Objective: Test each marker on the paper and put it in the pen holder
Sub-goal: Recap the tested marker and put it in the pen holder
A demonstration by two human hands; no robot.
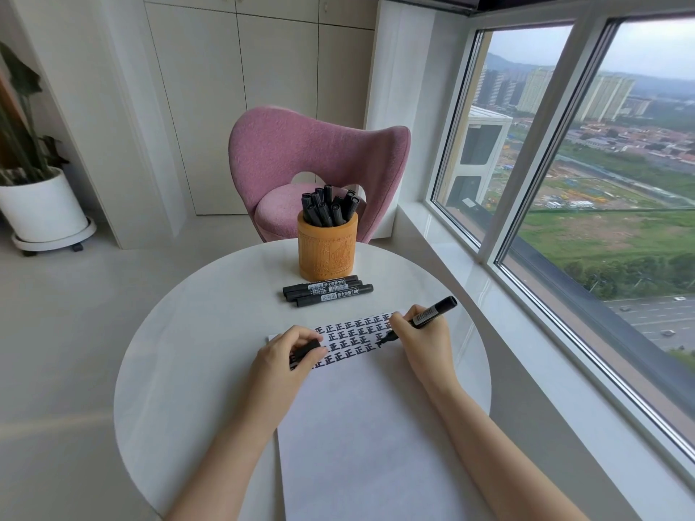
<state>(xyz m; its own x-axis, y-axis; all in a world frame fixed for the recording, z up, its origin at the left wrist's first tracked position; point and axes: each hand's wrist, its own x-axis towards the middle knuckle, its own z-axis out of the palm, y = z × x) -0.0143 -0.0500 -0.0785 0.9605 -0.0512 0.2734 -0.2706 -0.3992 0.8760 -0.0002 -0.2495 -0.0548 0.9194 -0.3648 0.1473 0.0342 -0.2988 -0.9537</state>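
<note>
A white sheet of paper (361, 426) lies on the round white table (188, 351), its far end filled with rows of black characters. My right hand (425, 338) grips an uncapped black marker (432, 313) with its tip touching the paper at the end of the third row. My left hand (286, 355) rests on the paper's far left corner and holds the black marker cap (306, 349). Three capped black markers (327, 290) lie side by side just beyond the paper. Behind them stands a carved orange-brown pen holder (327, 250) with several black markers in it.
A pink upholstered chair (301, 156) stands beyond the table. A large window and its white sill (451, 250) run along the right side. A potted plant in a white pot on a wheeled base (43, 208) stands on the floor at the far left.
</note>
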